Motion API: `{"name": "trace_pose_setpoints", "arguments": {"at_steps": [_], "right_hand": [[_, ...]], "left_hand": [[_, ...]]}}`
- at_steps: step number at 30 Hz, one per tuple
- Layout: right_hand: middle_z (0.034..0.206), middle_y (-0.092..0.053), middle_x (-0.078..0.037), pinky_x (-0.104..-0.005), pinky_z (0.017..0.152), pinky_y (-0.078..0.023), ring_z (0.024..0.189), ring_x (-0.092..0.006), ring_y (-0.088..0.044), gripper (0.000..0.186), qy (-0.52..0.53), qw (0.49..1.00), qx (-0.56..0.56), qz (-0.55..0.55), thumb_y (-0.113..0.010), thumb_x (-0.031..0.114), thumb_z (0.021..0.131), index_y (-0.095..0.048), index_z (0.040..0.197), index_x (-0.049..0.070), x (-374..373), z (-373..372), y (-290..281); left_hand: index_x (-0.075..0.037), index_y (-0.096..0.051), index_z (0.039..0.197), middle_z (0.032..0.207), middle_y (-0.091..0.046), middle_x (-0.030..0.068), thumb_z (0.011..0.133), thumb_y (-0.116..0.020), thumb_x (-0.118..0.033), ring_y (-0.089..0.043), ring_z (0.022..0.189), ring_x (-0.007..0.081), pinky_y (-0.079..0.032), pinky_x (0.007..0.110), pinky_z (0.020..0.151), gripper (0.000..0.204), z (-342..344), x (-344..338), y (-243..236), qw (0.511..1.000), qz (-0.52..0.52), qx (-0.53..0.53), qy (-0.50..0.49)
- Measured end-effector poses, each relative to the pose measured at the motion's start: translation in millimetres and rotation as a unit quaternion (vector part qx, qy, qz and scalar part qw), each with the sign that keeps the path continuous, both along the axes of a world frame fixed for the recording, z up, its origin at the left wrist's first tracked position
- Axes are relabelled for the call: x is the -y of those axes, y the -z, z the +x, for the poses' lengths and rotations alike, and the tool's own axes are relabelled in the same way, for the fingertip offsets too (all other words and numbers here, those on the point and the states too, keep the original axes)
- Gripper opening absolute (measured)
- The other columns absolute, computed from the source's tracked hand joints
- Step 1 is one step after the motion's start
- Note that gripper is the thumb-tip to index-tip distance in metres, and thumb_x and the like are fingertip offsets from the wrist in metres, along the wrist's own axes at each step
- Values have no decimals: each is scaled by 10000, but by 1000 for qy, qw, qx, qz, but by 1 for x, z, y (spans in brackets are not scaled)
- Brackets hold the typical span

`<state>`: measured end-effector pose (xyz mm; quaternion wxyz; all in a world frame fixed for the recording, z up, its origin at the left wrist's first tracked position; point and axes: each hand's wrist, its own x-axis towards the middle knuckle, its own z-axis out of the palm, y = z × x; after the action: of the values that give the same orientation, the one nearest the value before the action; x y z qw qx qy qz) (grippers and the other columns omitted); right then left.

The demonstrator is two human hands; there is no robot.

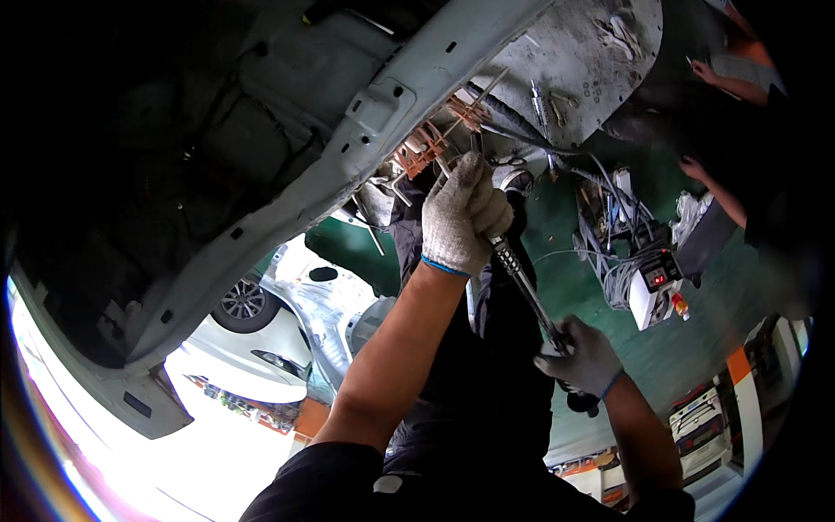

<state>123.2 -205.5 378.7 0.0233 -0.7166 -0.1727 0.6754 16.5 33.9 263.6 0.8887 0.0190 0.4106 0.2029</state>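
Note:
My left hand [461, 217], in a white knit glove, is closed around the upper end of a long metal pulling tool [522, 283], right below a white car body sill [348, 165]. My right hand [584, 357], in a grey glove, grips the tool's lower end near its dark knob. A row of copper-coloured tabs [426, 143] sticks out of the sill just above my left hand, with a thin rod [477, 104] running past them. The tool's tip is hidden behind my left hand.
A small white machine box with a red display [657, 283] stands on the green floor [557, 226] amid a bundle of grey cables [613, 222]. Another person's hands [700, 170] are at the right. A white car [261, 335] stands at lower left.

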Motion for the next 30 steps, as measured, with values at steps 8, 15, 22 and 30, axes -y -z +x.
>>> {"name": "trace_pose_setpoints", "arguments": {"at_steps": [8,15,22,30], "right_hand": [[980,-728,-150,-420,789,-590,899,-309,-734,417,-21,986,115,115,-842,303,797,-636,1069,64,22,-12,-1],[993,-732,-145,-426,771,-588,894,-337,-741,421,18,995,101,0,-838,289,802,-622,1082,60,47,-11,-27],[945,-730,-127,-428,756,-587,854,-343,-740,405,42,993,81,74,-839,326,831,-617,1056,74,-88,-6,13],[925,-728,-120,-427,773,-583,868,-320,-731,374,77,988,131,27,-847,255,775,-633,1025,77,64,-15,-18]], "left_hand": [[-158,-500,830,578,-341,-53,1049,-602,-291,-323,454,111,-268,297,453,275,3,0,1,999,-32,6,-42],[-181,-481,806,575,-341,-55,1055,-593,-285,-302,439,110,-252,300,444,292,2,1,1,997,-41,35,-51],[-180,-491,814,590,-348,-67,1049,-605,-372,-300,450,94,-262,282,450,324,2,2,3,999,-15,30,-15],[-168,-477,790,565,-333,-54,1061,-583,-291,-313,424,108,-262,295,427,316,6,1,-5,998,-33,28,-37]]}}
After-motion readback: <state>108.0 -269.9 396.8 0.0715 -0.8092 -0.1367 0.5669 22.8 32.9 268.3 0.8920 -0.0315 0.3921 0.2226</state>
